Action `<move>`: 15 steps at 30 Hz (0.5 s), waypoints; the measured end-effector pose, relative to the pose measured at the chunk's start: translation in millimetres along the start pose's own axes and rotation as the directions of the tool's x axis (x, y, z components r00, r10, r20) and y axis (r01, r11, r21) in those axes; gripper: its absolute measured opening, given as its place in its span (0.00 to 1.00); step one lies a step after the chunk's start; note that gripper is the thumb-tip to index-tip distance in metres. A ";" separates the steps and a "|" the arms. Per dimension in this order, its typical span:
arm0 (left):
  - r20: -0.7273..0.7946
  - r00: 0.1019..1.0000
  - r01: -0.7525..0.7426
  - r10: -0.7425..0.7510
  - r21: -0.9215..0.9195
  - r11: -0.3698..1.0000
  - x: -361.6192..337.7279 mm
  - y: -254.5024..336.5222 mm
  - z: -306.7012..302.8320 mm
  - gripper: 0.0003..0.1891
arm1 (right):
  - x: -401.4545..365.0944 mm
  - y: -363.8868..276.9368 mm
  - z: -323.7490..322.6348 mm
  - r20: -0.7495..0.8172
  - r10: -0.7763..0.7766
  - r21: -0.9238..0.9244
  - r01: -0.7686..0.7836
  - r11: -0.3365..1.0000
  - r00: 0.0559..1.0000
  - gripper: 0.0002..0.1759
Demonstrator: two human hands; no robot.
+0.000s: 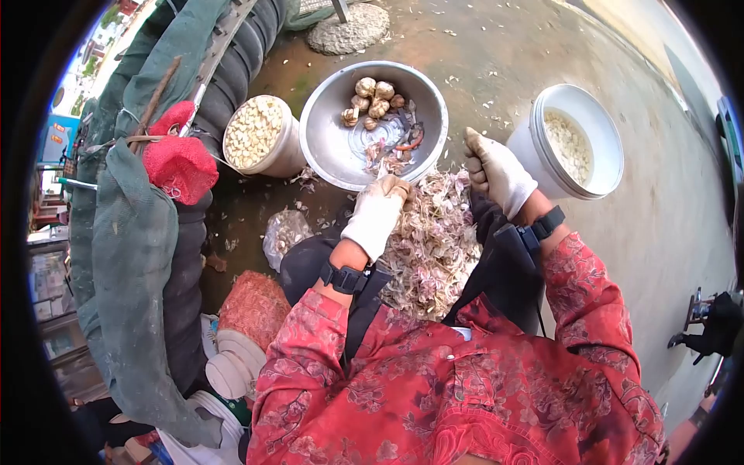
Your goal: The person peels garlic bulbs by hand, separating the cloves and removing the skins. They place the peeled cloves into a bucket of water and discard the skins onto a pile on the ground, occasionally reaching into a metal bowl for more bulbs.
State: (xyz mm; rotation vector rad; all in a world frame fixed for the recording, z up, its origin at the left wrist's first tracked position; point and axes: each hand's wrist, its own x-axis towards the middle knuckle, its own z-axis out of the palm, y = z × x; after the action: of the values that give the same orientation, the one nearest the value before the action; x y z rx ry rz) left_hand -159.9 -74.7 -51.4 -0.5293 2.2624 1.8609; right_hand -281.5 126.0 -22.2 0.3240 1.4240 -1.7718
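My left hand (pixel 377 215), in a white glove with tan fingertips, is closed at the near rim of a metal basin (pixel 325 139). Whatever its fingers may hold is hidden. Inside the basin lie several garlic bulbs (pixel 381 91) and loose papery skins (pixel 387 151). My right hand (pixel 500 172), gloved alike, is closed with the thumb side up, just left of a white bucket (pixel 535 143). Its contents, if any, cannot be made out. Peeled garlic cloves (pixel 568 146) sit in liquid in that bucket. Between my hands and legs spreads a heap of garlic skins (pixel 434 248).
Left of the basin stands a bucket filled with cloves (pixel 256 132). Nearer me are a clear plastic bag (pixel 285 236) and a red mesh sack (pixel 252 310). Stacked tyres (pixel 186 271) with green netting (pixel 128 225) line the left side. A round stone base (pixel 349 29) stands behind.
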 end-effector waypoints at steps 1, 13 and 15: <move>-0.011 0.996 0.088 -0.090 -0.096 0.991 7.8 11.2 -3.2 0.09 | 11.3 -2.2 11.0 0.001 0.001 -0.009 -0.001 1.000 1.000 0.18; -0.146 0.962 0.152 -0.229 -0.408 0.900 88.0 14.5 -37.8 0.12 | 145.9 10.6 93.5 0.339 -0.144 -0.894 0.271 -0.356 0.930 0.13; -0.176 0.961 0.132 -0.213 -0.384 0.914 96.6 15.5 -43.9 0.12 | 170.1 24.8 91.6 0.412 -0.063 -0.798 0.327 -0.507 0.909 0.13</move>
State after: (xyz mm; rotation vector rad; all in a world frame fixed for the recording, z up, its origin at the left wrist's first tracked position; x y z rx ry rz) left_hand -250.7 -131.0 -61.4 -0.9988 1.9007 2.2370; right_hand -344.8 -30.6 -119.1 -1.2510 2.4006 0.1142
